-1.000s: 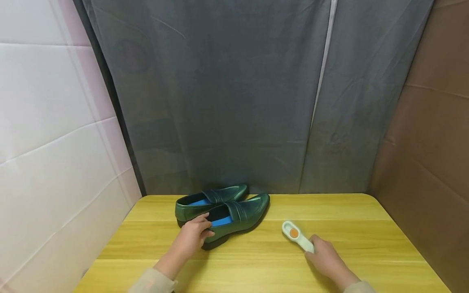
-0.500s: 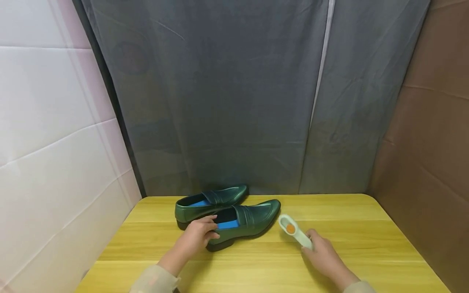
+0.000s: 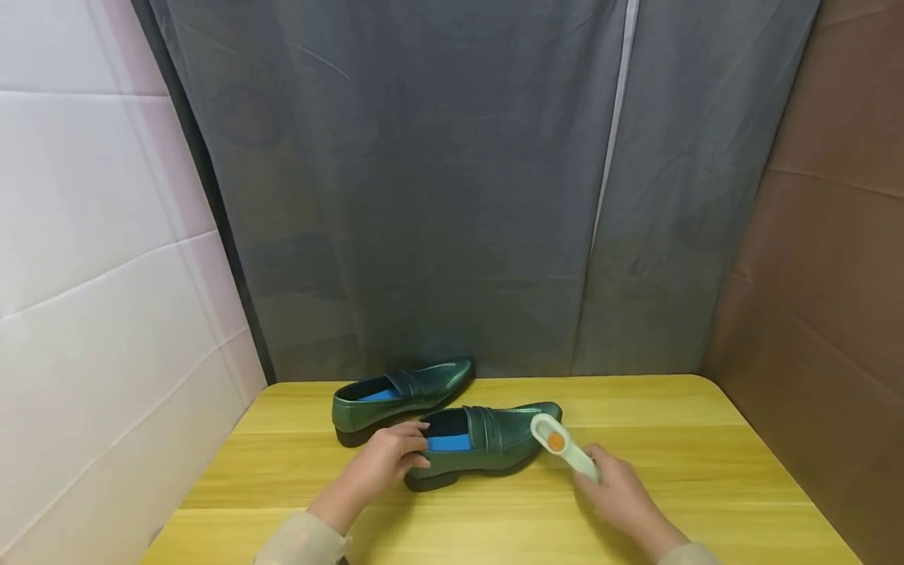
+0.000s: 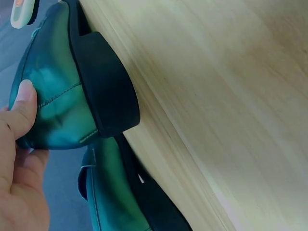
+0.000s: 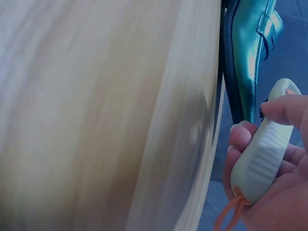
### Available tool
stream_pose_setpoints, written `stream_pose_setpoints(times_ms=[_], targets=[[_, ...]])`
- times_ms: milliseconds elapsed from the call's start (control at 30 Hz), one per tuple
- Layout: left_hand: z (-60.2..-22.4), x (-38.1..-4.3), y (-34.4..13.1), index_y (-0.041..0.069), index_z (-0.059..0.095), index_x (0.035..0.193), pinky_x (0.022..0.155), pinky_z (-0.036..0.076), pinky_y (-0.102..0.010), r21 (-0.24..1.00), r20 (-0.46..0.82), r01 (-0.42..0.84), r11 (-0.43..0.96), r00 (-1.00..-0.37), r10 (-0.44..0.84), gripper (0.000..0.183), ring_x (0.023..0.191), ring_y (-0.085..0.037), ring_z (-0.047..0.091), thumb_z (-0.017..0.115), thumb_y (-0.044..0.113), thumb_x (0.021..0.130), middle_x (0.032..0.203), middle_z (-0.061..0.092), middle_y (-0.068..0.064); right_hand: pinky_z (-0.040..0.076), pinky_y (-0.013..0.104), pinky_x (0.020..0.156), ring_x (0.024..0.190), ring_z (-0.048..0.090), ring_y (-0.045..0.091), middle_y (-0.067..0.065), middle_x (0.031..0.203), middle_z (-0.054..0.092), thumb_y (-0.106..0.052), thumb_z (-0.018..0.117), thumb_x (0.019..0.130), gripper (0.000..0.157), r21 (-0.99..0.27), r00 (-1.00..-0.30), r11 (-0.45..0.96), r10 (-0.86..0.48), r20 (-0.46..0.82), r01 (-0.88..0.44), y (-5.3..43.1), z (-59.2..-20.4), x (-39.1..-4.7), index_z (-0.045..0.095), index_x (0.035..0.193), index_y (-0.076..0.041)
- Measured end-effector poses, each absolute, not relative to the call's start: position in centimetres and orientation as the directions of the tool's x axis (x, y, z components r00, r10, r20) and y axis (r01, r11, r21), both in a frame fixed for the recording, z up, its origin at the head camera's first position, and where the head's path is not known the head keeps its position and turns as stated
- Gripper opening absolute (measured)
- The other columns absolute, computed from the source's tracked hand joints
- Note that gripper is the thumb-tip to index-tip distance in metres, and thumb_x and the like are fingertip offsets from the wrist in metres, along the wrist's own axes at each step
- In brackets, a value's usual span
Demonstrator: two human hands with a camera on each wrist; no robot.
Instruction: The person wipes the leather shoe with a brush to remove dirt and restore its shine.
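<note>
My left hand (image 3: 381, 461) grips the heel end of the nearer green loafer (image 3: 508, 439), which has a blue insole. In the left wrist view the thumb presses on the loafer's side (image 4: 55, 72) above the black heel, with other fingers behind. My right hand (image 3: 620, 488) holds a pale green brush (image 3: 577, 458) by its handle, its orange button facing up. Dark bristles show under the brush head (image 4: 21, 12) in the left wrist view. The head overlaps the loafer's toe in the head view; whether they touch I cannot tell. An orange cord loop (image 5: 231, 211) hangs from the handle.
The second green loafer (image 3: 410, 390) stands behind the nearer one, toe pointing right. The wooden table (image 3: 706, 455) ends at a grey curtain (image 3: 438, 196) at the back. White cloth (image 3: 106, 314) flanks the left, brown cloth (image 3: 826, 298) the right.
My left hand has moved the nearer loafer right and toward me, away from the second one. My right hand has shifted slightly left, bringing the brush over the toe.
</note>
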State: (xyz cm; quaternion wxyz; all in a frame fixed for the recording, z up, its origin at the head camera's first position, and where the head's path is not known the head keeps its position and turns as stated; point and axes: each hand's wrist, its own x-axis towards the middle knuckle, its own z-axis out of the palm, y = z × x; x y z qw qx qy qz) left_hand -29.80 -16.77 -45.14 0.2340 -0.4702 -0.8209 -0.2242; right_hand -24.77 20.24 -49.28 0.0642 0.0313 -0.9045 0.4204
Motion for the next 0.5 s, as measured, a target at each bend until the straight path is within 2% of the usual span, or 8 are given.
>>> stream_pose_setpoints(times_ms=[300,500], targets=[[-45.1,-30.1,-16.7,0.005,0.069,0.088,0.085,0.045,-0.022,0.23,0.527,0.897,0.378,-0.442,0.726,0.014,0.107,-0.028,0.056,0.073,0.005,0.075,0.09,0.065,-0.005,0.04,0.028,0.039,0.044,0.046,0.015,0.001,0.062,0.051,-0.036,0.061,0.087,0.025,-0.809,-0.996,0.582,-0.024,0.089,-0.086,20.0,-48.9,-24.5,0.057,0.101,-0.015],[-45.0,-30.3,-15.8,0.004,0.069,0.087,0.087,0.045,-0.025,0.217,0.542,0.915,0.339,-0.402,0.738,0.015,0.105,-0.028,0.057,0.075,0.007,0.073,0.089,0.066,-0.006,0.037,0.027,0.039,0.045,0.042,0.014,0.001,0.062,0.047,-0.044,0.056,0.087,0.029,-0.797,-0.997,0.599,-0.017,0.08,-0.074,20.0,-48.5,-24.5,0.057,0.093,-0.016]])
